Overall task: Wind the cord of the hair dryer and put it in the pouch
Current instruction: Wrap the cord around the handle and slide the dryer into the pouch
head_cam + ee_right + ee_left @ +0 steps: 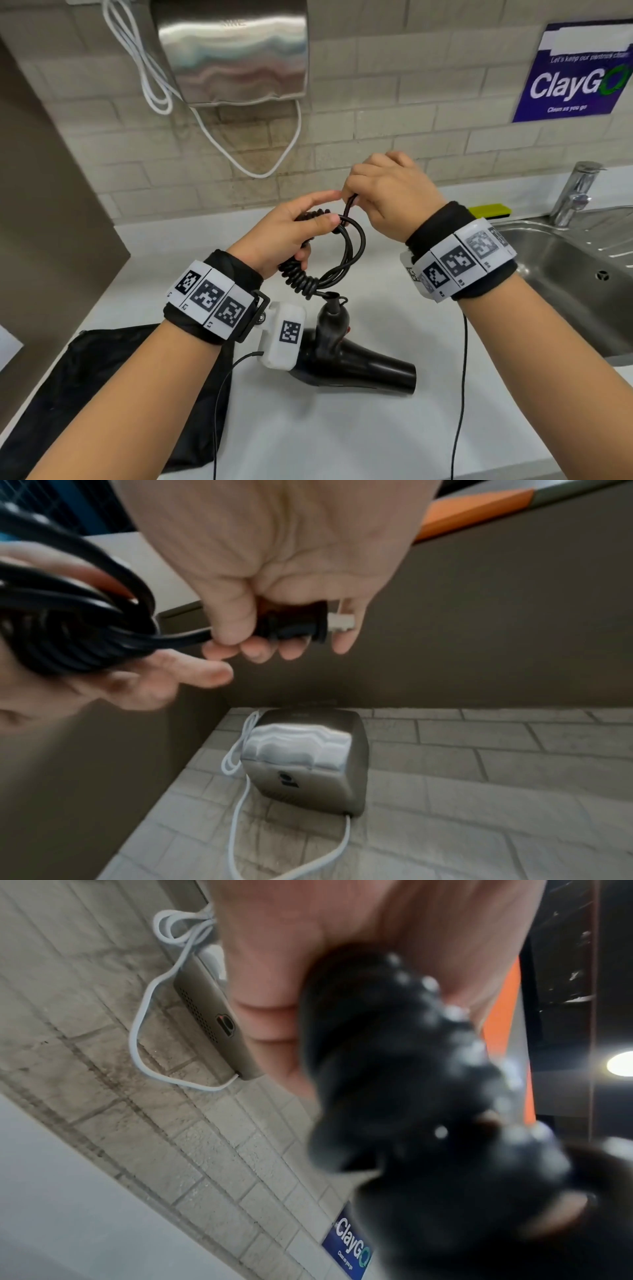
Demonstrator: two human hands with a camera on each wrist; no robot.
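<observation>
While left hand [281,236] grips blurred coiled cord [318,274], right hand [274,593] clasps plug [291,626], prongs half hidden.

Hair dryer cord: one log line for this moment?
black coiled cord: bundled in left hand | black plug: gripped by right hand | black hair dryer: on counter | black pouch: unused

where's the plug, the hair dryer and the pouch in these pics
plug [291,623]: right wrist view, on its black body.
hair dryer [359,368]: head view, on its barrel.
pouch [102,394]: head view, on its black fabric.
</observation>
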